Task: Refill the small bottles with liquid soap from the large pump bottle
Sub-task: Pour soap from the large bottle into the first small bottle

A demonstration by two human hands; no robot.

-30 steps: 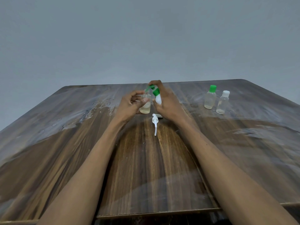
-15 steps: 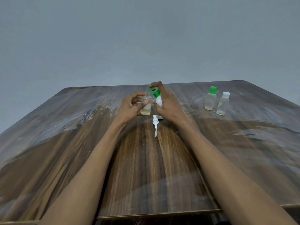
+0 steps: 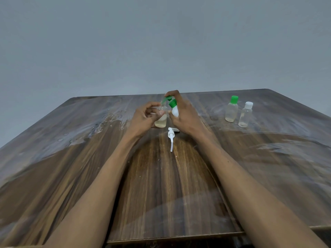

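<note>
My left hand (image 3: 145,119) grips a small clear bottle (image 3: 161,120) that stands on the table with pale yellowish liquid in its bottom. My right hand (image 3: 186,117) holds a white bottle with a green flip cap (image 3: 173,106), tilted with its open cap toward the small bottle's mouth. A white pump head with its tube (image 3: 171,138) lies flat on the table just in front of both hands. Two other small clear bottles stand at the right: one with a green cap (image 3: 232,110), one with a white cap (image 3: 245,114).
The wooden table (image 3: 161,185) has a glossy cover with wet-looking smears on its left part (image 3: 100,126). Its front edge runs along the bottom of the view. A plain grey wall rises behind the far edge.
Both hands and the two bottles they hold have stayed almost still; only the view has shifted slightly.
</note>
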